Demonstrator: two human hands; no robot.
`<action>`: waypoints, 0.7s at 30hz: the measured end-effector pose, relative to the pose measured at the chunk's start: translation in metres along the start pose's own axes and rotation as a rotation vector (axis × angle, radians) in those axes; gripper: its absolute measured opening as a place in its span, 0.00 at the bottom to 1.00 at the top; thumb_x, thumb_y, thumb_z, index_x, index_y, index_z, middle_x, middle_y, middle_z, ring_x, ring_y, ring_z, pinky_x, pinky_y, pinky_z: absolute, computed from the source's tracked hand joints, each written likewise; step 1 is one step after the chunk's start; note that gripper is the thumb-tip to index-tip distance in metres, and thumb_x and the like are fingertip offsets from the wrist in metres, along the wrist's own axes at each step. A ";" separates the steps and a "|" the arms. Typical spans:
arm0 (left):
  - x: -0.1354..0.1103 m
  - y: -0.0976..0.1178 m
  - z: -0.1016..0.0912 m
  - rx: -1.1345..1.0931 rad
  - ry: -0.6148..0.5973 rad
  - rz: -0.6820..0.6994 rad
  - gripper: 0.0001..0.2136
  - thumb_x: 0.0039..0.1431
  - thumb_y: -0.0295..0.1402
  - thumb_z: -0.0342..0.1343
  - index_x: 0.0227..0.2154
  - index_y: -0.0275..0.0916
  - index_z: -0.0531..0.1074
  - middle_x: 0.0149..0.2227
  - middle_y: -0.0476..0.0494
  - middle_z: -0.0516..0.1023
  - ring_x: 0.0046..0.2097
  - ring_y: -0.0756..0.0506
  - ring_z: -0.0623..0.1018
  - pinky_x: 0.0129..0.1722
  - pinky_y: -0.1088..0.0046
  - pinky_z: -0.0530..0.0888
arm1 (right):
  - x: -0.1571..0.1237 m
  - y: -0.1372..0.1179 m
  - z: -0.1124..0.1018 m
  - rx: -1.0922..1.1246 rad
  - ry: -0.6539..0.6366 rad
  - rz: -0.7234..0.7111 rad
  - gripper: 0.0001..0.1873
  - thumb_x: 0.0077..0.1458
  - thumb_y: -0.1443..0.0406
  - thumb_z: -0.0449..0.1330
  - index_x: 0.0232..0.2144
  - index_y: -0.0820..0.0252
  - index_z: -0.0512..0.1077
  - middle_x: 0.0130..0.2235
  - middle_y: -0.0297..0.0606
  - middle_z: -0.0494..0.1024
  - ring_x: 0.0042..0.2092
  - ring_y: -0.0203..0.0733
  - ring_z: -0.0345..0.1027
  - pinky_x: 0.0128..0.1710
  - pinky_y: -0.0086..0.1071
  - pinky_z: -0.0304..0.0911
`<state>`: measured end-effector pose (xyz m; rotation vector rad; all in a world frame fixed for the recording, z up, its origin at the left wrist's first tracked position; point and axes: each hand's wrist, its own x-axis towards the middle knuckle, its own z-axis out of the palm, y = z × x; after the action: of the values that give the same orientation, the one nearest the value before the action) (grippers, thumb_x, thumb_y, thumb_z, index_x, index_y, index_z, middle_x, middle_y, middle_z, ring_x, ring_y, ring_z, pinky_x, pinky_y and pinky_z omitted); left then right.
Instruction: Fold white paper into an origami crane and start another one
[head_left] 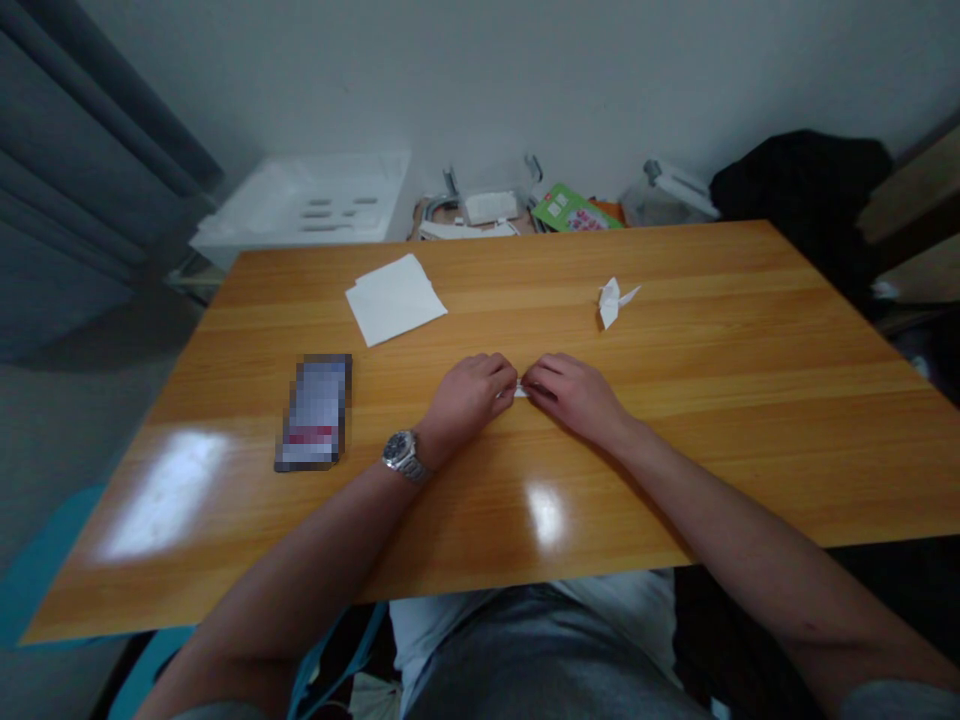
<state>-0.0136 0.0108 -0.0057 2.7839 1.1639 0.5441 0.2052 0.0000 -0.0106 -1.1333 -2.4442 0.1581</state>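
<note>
Near the middle of the wooden table, my left hand (478, 390) and my right hand (568, 393) face each other with curled fingers. Between their fingertips shows a small piece of white folded paper (520, 391). Both hands pinch it from opposite sides, low over the tabletop, and cover most of it. A wristwatch (403, 454) with a metal band is on my left wrist. Beyond my right hand stands a white origami crane (610, 303). White square paper sheets (396, 300) lie in a loose stack beyond my left hand.
The glossy wooden table (712, 400) carries a phone-like device (315, 412), pixelated, at the left. Past its far edge are a white plastic tray (315, 200), a green booklet (571, 209) and a clear bin (670, 193). A dark cloth heap (799, 175) sits at the far right.
</note>
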 end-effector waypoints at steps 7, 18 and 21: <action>0.000 0.001 -0.002 0.012 -0.034 0.036 0.09 0.72 0.33 0.51 0.38 0.39 0.74 0.41 0.41 0.77 0.43 0.42 0.75 0.45 0.64 0.70 | 0.000 -0.003 -0.001 -0.040 -0.012 -0.006 0.07 0.67 0.67 0.57 0.38 0.56 0.76 0.40 0.43 0.79 0.42 0.48 0.70 0.40 0.39 0.62; -0.009 0.007 -0.006 0.002 -0.088 0.075 0.12 0.73 0.35 0.50 0.50 0.39 0.76 0.46 0.39 0.80 0.47 0.42 0.77 0.46 0.64 0.73 | -0.004 0.007 -0.004 0.012 -0.013 0.027 0.10 0.68 0.66 0.56 0.41 0.56 0.79 0.44 0.44 0.83 0.46 0.49 0.74 0.44 0.40 0.67; -0.010 0.011 -0.006 0.031 -0.069 0.073 0.12 0.72 0.36 0.51 0.52 0.39 0.75 0.46 0.39 0.80 0.47 0.41 0.77 0.48 0.62 0.72 | -0.003 0.010 -0.005 0.050 -0.006 0.025 0.10 0.68 0.66 0.57 0.42 0.55 0.80 0.45 0.44 0.83 0.47 0.50 0.75 0.47 0.41 0.68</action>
<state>-0.0147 -0.0041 -0.0008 2.8569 1.0699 0.4350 0.2162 0.0038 -0.0096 -1.1434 -2.4186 0.2300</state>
